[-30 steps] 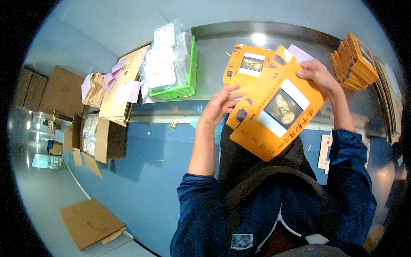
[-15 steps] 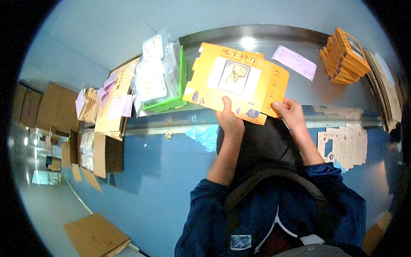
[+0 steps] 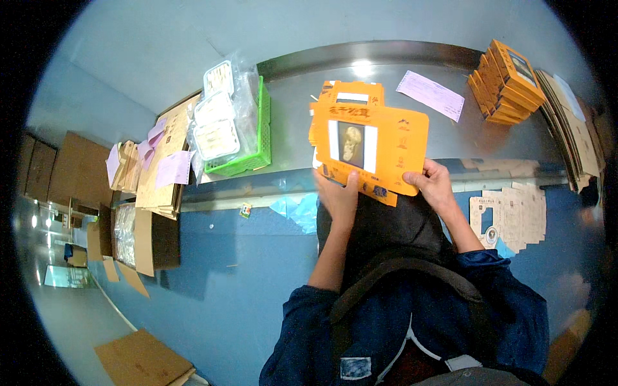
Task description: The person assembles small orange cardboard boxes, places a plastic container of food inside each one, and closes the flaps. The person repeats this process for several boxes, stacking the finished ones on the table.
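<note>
Orange carton lowered, perhaps partly folded

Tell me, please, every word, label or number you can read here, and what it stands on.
Held orange carton: large dark characters, not copied out; smaller marks unreadable.
Lone lilac sheet: print too small.
Orange box stack: marks too blurred.
Beige sheets: print too small.
Elsewhere: nothing legible.

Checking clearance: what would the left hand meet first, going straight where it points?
The left hand would first meet the flat orange cardboard carton it holds; depth beyond is unclear.
</note>
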Demonstrator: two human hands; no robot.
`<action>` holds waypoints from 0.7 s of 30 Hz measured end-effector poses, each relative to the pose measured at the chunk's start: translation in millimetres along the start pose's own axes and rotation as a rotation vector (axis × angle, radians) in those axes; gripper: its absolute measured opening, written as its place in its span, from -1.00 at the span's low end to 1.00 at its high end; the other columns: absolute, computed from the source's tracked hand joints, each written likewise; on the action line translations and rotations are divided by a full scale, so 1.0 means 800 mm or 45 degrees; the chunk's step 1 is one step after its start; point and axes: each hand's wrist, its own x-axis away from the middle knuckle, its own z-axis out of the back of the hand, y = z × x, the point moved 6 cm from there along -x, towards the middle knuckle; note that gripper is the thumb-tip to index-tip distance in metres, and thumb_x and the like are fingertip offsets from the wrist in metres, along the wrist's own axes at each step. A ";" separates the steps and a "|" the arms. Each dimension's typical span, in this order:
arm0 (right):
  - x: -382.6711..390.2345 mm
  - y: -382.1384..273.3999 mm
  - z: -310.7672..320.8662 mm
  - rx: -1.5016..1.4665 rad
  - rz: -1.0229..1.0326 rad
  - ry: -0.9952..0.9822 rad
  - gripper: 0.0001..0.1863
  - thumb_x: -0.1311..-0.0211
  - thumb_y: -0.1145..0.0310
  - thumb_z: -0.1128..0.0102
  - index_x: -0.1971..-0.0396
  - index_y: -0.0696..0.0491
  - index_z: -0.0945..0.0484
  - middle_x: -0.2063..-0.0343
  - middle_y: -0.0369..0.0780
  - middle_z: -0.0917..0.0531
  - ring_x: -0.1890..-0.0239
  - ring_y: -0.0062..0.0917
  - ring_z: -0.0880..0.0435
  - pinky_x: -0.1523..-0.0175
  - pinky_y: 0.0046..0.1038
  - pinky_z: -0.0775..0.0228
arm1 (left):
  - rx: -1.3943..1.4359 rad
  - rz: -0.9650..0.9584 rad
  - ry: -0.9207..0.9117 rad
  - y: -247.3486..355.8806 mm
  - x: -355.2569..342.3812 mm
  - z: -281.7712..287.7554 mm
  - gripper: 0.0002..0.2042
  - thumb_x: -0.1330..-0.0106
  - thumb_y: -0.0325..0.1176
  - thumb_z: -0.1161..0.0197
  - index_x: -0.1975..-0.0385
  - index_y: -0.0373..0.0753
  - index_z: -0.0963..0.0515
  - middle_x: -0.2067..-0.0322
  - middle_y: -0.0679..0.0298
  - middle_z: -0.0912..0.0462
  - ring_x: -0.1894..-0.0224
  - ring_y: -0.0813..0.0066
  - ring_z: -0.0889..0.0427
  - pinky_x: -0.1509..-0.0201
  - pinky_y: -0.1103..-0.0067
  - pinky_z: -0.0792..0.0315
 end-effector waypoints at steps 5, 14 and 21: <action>0.013 0.010 -0.022 0.109 -0.055 -0.090 -0.77 -0.16 0.46 -0.07 0.20 0.23 -0.48 0.32 -0.31 -0.59 0.29 -0.69 -0.52 0.17 -0.63 -0.38 | -0.424 -0.299 -0.232 0.140 0.044 -0.024 -0.44 0.01 -0.15 -0.33 0.10 -0.40 -0.32 0.22 -0.03 -0.44 0.17 0.13 -0.47 0.10 0.36 -0.36; 0.027 -0.008 -0.056 -0.482 -0.120 -0.374 -0.32 -0.15 -0.13 0.02 -0.03 0.18 -0.35 0.11 -0.26 -0.50 0.03 -0.57 -0.42 -0.12 -0.53 -0.19 | 0.754 0.682 -0.379 0.108 0.044 -0.030 -0.79 -0.20 -0.30 -0.16 0.34 -0.31 -0.40 0.47 0.23 -0.56 0.47 0.59 -0.53 0.36 0.67 -0.43; 0.024 -0.019 -0.068 1.295 0.226 -0.398 -0.77 -0.03 0.20 -0.09 0.34 -0.02 -0.54 0.48 -0.08 -0.61 0.39 -0.24 -0.60 0.36 -0.28 -0.42 | 0.929 0.648 -0.488 0.112 0.037 -0.021 -0.87 -0.22 -0.37 -0.10 0.40 -0.31 -0.42 0.46 0.27 -0.56 0.43 0.54 -0.54 0.27 0.61 -0.42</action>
